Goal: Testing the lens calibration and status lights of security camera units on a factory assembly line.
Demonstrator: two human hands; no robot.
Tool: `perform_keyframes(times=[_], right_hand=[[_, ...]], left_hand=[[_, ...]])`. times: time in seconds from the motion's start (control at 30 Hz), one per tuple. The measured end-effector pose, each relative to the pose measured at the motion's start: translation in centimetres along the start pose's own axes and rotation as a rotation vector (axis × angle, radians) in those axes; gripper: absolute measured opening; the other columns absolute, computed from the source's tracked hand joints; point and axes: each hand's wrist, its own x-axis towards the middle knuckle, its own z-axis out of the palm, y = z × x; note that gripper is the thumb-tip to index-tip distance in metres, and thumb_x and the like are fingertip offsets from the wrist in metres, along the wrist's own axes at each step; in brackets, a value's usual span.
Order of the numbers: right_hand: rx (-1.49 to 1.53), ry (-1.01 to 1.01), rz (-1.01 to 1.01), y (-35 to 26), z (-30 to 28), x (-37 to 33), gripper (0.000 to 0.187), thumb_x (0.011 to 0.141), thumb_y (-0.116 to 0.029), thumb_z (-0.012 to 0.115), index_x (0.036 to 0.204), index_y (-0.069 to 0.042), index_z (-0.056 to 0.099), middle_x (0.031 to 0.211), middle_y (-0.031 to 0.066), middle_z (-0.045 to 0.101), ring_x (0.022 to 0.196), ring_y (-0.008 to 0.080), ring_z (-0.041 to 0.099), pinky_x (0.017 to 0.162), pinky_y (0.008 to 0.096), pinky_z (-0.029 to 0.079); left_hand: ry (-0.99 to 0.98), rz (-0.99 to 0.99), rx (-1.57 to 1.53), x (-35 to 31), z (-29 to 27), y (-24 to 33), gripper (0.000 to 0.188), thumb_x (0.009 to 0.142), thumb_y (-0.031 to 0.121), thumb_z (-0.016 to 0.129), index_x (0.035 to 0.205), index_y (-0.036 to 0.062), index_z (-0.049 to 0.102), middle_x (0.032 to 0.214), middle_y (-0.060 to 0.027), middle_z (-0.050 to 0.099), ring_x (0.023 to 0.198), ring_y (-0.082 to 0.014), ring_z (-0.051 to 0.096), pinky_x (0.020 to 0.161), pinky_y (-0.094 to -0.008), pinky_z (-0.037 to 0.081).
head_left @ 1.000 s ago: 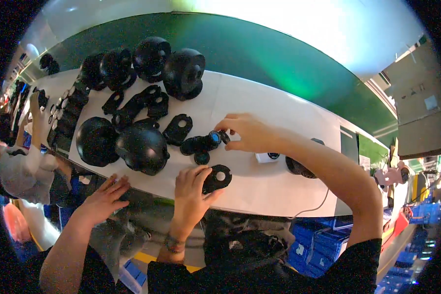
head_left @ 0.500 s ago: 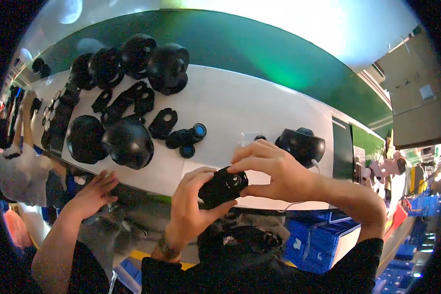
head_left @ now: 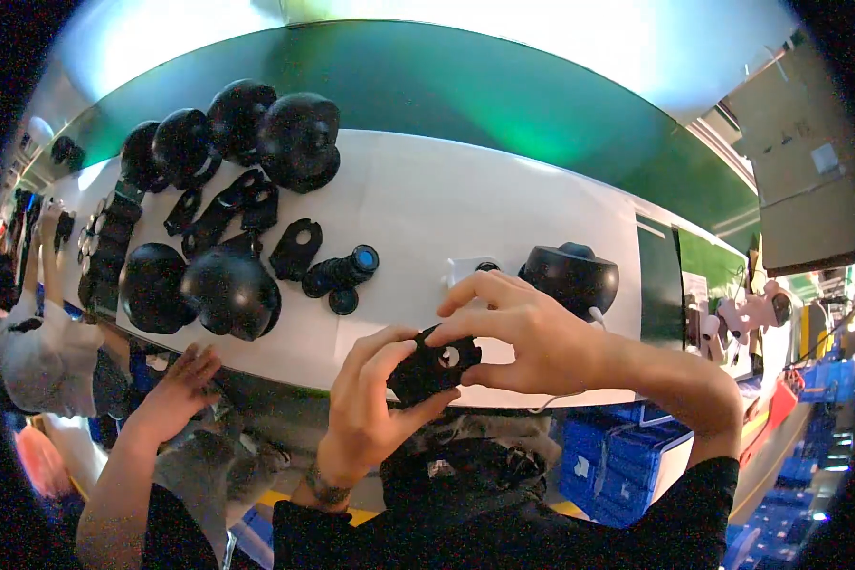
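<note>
My left hand [head_left: 363, 404] is closed around a black plate with a round hole [head_left: 427, 372], held up in front of the table's near edge. From the right, my right hand [head_left: 541, 337] grips the same plate with thumb and fingers at its edge. Light shows through the hole. Beyond my right hand a black dome-shaped housing [head_left: 570, 278] sits on the table, with a pale cable beside it. A small dark round part [head_left: 487, 267] lies by my right fingers, partly covered by them. To the left is a similar black plate [head_left: 296, 249], alongside several stacked black lens rings [head_left: 337, 275].
Several black domes [head_left: 299, 142] stand along the back left of the white table [head_left: 418, 190], and two more [head_left: 233, 293] at its front left. A co-worker's hand [head_left: 185, 380] rests near the front edge. Blue crates [head_left: 617, 465] are below the right side.
The plate has turned a little between my hands, so its hole shows brighter and more openly. The table's contents appear slightly shifted left as the view moves.
</note>
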Motion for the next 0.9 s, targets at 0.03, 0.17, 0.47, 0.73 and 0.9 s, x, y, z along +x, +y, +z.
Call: perform_keyframes(times=[0.03,0.17,0.47,0.73,0.9], right_hand=[[0.014,-0.013,-0.006,-0.1,-0.1,0.1,0.046,0.07,-0.007,0.082,0.114,-0.013,0.07,0.12,0.0131,0.058,0.114,0.0327,0.056,0.098,0.0419,0.046],[0.027,-0.044,-0.033,0.5,-0.4,0.1,0.044,0.072,-0.003,0.077,0.114,-0.013,0.07,0.121,0.0128,0.058,0.115,0.0328,0.056,0.1,0.0427,0.045],[-0.004,-0.107,-0.039,1.4,-0.6,0.4,0.042,0.074,-0.015,0.079,0.114,-0.011,0.065,0.123,0.0124,0.057,0.118,0.0336,0.054,0.1,0.0452,0.044],[0.131,-0.077,0.01,1.4,-1.2,0.3,0.046,0.074,-0.022,0.083,0.113,-0.008,0.063,0.118,0.0136,0.059,0.115,0.034,0.055,0.099,0.0439,0.044],[0.585,-0.155,0.309,0.4,-2.7,0.2,0.052,0.087,-0.027,0.075,0.13,-0.005,0.057,0.118,0.0078,0.061,0.108,0.0194,0.055,0.092,0.0353,0.044]], left_hand=[[-0.002,-0.002,0.005,0.0,-0.1,0.1,0.07,0.067,0.013,0.091,0.122,0.0002,0.049,0.117,-0.021,0.061,0.102,-0.0366,0.063,0.084,-0.0417,0.055],[-0.016,-0.015,-0.016,0.0,0.0,-0.2,0.07,0.067,0.014,0.091,0.122,0.0005,0.049,0.116,-0.0211,0.062,0.101,-0.0365,0.063,0.084,-0.042,0.055],[-0.046,-0.016,-0.048,-0.2,0.2,-0.6,0.071,0.067,0.015,0.091,0.122,0.0004,0.05,0.117,-0.0211,0.062,0.101,-0.0365,0.064,0.084,-0.042,0.055],[-0.051,-0.062,-0.129,-0.1,0.0,-0.4,0.073,0.065,0.017,0.092,0.122,0.0007,0.049,0.117,-0.0213,0.063,0.102,-0.0358,0.064,0.086,-0.0416,0.055],[-0.052,-0.087,-0.111,0.0,-0.3,-0.5,0.072,0.066,0.017,0.092,0.121,0.0002,0.049,0.117,-0.0215,0.063,0.103,-0.0368,0.064,0.087,-0.0429,0.054]])
